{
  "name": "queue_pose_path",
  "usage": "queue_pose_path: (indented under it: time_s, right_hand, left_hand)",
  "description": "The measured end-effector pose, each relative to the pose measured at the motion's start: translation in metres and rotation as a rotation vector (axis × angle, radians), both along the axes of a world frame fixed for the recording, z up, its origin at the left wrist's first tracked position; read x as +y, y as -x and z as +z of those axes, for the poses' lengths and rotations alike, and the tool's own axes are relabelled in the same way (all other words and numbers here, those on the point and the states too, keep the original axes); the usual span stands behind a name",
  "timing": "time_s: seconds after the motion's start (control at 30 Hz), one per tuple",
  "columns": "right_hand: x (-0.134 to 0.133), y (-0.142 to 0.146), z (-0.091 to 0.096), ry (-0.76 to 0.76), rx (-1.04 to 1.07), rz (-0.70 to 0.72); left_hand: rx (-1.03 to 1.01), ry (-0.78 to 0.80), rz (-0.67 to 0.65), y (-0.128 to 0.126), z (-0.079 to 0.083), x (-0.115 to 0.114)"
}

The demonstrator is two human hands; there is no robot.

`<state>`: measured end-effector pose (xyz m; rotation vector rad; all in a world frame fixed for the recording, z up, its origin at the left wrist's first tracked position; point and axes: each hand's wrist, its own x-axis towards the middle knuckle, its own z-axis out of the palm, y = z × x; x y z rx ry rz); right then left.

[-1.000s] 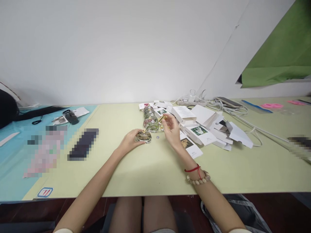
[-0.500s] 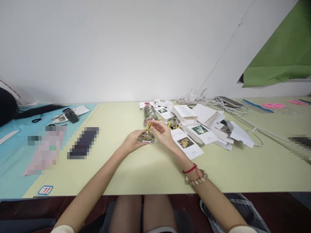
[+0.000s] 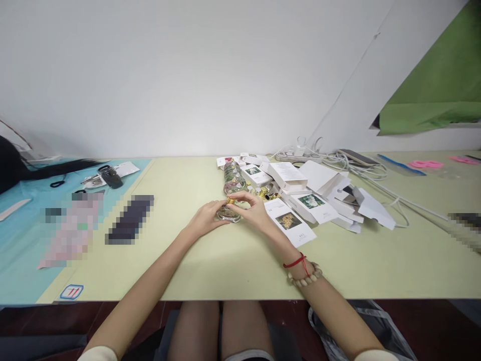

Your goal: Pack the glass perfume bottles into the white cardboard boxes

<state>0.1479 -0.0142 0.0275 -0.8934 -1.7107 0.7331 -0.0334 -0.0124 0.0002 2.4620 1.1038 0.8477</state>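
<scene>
A low, clear glass perfume bottle [image 3: 230, 215] stands on the table in front of me. My left hand [image 3: 203, 220] curls round its left side and keeps it steady. Over the bottle's neck, my right hand [image 3: 253, 210] pinches a gold cap [image 3: 231, 201] between thumb and fingers. The fingers partly cover the cap and neck, so how far it is seated cannot be made out. Just behind stands a row of similar glass bottles [image 3: 233, 176]. Several loose gold caps [image 3: 267, 191] lie to the right of that row.
White cartons with flower pictures [image 3: 311, 201] spread across the right, beside opened white boxes [image 3: 340, 198]. White cables [image 3: 361, 173] and a power strip [image 3: 291, 157] run behind them. At left, a black jar [image 3: 110, 177] sits on a blue cover [image 3: 22, 240]. Pink scissors [image 3: 425, 164] lie far right.
The gold cap, tilted above the bottle before, is now lower at the neck. My right fingers have come down and closed round it. My left hand has stayed on the bottle.
</scene>
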Motion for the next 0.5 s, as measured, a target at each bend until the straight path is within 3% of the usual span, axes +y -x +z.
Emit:
queue_pose_path:
  time_s: [0.33, 0.5]
  right_hand:
    - [-0.002, 0.003, -0.006, -0.01, -0.065, 0.001]
    - [-0.004, 0.005, -0.011, -0.173, -0.231, -0.027]
  left_hand:
    - [0.043, 0.013, 0.009, 0.001, 0.0, 0.0]
    - [0.111, -0.04, 0.168, 0.01, -0.002, 0.007]
